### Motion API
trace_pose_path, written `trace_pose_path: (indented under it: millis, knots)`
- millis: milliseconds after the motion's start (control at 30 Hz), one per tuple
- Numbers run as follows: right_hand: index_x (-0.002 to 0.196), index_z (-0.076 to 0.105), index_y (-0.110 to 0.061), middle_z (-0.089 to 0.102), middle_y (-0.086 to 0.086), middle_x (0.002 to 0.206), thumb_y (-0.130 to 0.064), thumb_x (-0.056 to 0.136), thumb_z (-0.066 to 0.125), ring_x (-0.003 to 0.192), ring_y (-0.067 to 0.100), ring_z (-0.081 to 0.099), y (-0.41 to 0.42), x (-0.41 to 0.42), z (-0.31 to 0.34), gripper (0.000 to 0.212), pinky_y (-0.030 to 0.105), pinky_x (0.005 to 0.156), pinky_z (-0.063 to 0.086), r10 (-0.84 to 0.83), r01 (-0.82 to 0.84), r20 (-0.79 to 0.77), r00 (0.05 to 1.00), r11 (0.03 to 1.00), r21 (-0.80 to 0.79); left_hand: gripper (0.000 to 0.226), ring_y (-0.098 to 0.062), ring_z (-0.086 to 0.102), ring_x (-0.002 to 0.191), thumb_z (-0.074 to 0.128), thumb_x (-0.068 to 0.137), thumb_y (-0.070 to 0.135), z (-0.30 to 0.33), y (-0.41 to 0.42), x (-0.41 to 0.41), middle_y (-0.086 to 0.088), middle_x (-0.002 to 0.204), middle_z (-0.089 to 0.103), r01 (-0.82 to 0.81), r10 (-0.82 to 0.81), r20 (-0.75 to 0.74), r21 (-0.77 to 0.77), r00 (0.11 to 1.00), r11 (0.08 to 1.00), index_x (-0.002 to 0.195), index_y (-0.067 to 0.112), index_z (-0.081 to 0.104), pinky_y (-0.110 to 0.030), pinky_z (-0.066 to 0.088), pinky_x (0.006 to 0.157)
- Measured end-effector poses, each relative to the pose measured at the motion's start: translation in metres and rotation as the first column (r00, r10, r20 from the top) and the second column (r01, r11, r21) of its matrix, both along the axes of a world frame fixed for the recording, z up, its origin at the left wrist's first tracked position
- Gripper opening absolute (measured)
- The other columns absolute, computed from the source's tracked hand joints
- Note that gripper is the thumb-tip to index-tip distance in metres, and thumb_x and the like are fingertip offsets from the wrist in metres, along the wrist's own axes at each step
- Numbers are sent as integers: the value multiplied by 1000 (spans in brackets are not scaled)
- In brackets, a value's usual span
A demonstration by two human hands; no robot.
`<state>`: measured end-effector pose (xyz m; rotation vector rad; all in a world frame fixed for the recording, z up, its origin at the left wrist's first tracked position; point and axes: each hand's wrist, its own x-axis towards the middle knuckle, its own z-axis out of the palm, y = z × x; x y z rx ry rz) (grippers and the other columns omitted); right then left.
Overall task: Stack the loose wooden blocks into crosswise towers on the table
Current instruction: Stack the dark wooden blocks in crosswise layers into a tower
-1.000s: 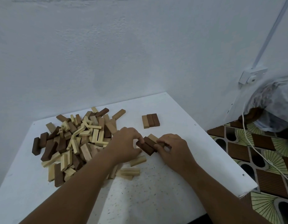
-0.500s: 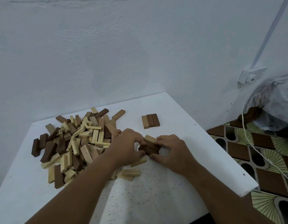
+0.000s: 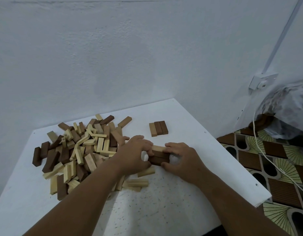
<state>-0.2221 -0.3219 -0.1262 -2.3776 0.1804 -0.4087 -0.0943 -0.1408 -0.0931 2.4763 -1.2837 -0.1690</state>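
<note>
Currently squaring a layer: left hand [image 3: 133, 153] and right hand [image 3: 180, 155] both grip the three-block group [image 3: 159, 155] (dark, one pale). Next: set it crosswise, aligned.

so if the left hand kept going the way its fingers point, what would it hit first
The left hand points right, with its fingers already on the small block stack held between both hands. Pushed on, it would press that stack into the right hand, though depth is hard to judge.
</note>
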Motion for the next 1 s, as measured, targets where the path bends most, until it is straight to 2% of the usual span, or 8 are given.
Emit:
trace_pose_path:
  millis: [267, 400, 567, 633, 700, 767, 867, 1000]
  knots:
    - [116, 72, -24, 66, -7, 125, -62, 65, 63, 114, 8, 56, -1, 0, 0, 64, 28, 101, 45, -2, 2, -15, 1000, 1000, -12, 18, -4, 28, 138, 74, 78, 32, -2, 1, 3, 23, 132, 52, 27, -27, -12, -11, 1000, 1000, 95, 34, 70, -42, 6, 114]
    - [117, 71, -26, 65, -8, 125, -62, 64, 64, 114, 4, 54, -1, 0, 2, 65, 23, 101, 42, -4, 4, -32, 999, 1000, 7, 16, -3, 21, 143, 74, 76, 32, -2, 1, 5, 25, 134, 50, 36, -36, -27, 0, 999, 999, 90, 34, 68, -42, 7, 113]
    - [121, 69, -26, 62, -7, 129, -46, 70, 80, 119, 8, 52, -6, 1, 8, 56, 28, 104, 40, 25, -27, -80, 996, 999, -26, 18, -4, 20, 144, 73, 74, 31, 2, -3, 8, 27, 133, 50, 69, -68, -35, 56, 997, 996, 85, 35, 59, -48, 9, 113]
    - [122, 69, -22, 63, -2, 126, -37, 71, 84, 115, 13, 52, -9, 2, 15, 55, 18, 97, 36, 66, -76, -123, 990, 994, -78, 20, -4, 19, 144, 73, 72, 31, 3, -4, 9, 26, 130, 52, 83, -82, -27, 69, 996, 994, 86, 34, 59, -48, 9, 113]
    - [117, 71, -19, 67, 0, 116, -27, 68, 86, 103, 9, 53, -11, 3, 20, 52, 2, 86, 30, 93, -107, -117, 989, 987, -120, 21, -5, 20, 143, 72, 71, 31, 5, -5, 10, 23, 127, 55, 96, -95, -19, 77, 995, 992, 87, 30, 58, -48, 10, 112]
    - [112, 73, -19, 69, -1, 107, -24, 65, 86, 93, 4, 52, -14, 5, 21, 50, -2, 82, 27, 107, -122, -104, 989, 982, -141, 23, -6, 27, 139, 71, 70, 32, 5, -5, 11, 19, 119, 59, 109, -107, -26, 65, 994, 992, 89, 27, 59, -48, 12, 111]
    - [114, 72, -22, 68, -6, 105, -31, 64, 84, 95, 6, 52, -16, 6, 19, 52, 1, 83, 28, 102, -118, -116, 988, 983, -142, 23, -3, 41, 117, 70, 65, 39, 4, -4, 14, 18, 105, 60, 130, -130, -24, 25, 991, 991, 84, 30, 61, -49, 19, 106]
    - [110, 68, -31, 64, -15, 108, -36, 63, 77, 101, 5, 53, -22, 13, 15, 48, 16, 88, 37, 92, -97, -68, 993, 993, -72, 26, -2, 46, 109, 66, 60, 48, -2, -5, 23, 19, 100, 61, 117, -125, -75, -100, 989, 988, 85, 40, 60, -50, 35, 101]
